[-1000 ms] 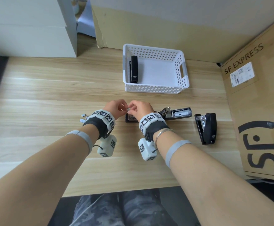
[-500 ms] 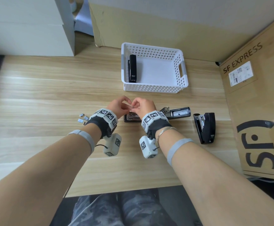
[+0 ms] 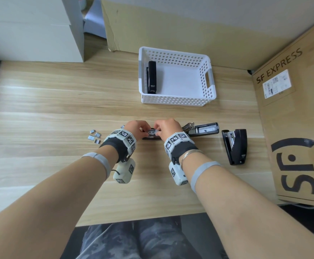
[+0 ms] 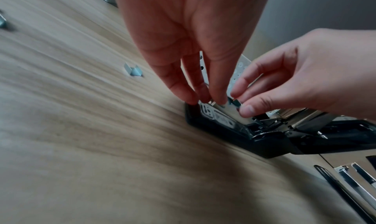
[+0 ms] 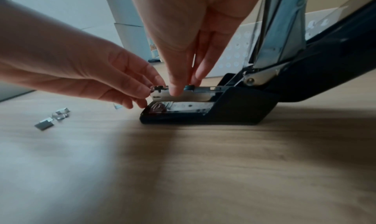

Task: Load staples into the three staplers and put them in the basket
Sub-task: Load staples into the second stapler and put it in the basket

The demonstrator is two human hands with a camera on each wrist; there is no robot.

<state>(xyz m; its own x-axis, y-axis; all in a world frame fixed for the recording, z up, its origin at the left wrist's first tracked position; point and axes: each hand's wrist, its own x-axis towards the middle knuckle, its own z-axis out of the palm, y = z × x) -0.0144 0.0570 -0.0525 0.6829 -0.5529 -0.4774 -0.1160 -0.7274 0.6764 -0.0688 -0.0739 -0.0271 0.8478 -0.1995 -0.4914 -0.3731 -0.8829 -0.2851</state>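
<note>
Stapler in work: the open stapler (image 3: 202, 134) lies on the tabletop (image 3: 59, 113), about midway between the left and right edges and nearer the near edge than the far. Its cover (image 3: 207, 128) is swung back to the right, and the rail (image 5: 195, 95) is laid bare.
Left hand: the left hand (image 3: 133, 128) is drawn into a pinch, with thumb and forefinger on the front tip of the rail.
Right hand: the right hand (image 3: 168, 126) is also pinched, with thumb and fingers on the rail at a dark slider (image 4: 236, 102), just behind the left fingertips.
Staple strip: whether one is held cannot be told, as that spot is hidden by the fingertips.
Loose staples: short strips (image 3: 94, 136) lie to the left of the left hand, apart from it.
Basket: the basket (image 3: 209, 77) stands toward the far edge. One shut stapler, the second stapler (image 3: 152, 77), lies along its left wall.
Third stapler: the third stapler (image 3: 236, 146) lies partly open near the right edge, beside a box (image 3: 298, 137).
Progress: one of the three is judged done.
Risk, strip: a strip pressed in askew is likely to jam or break into pieces.
Risk, slider: if it is sprung and let go early, fingertips could be nipped.
Risk, base: the base is held down by nothing, so it could slide under a sideways push.
</note>
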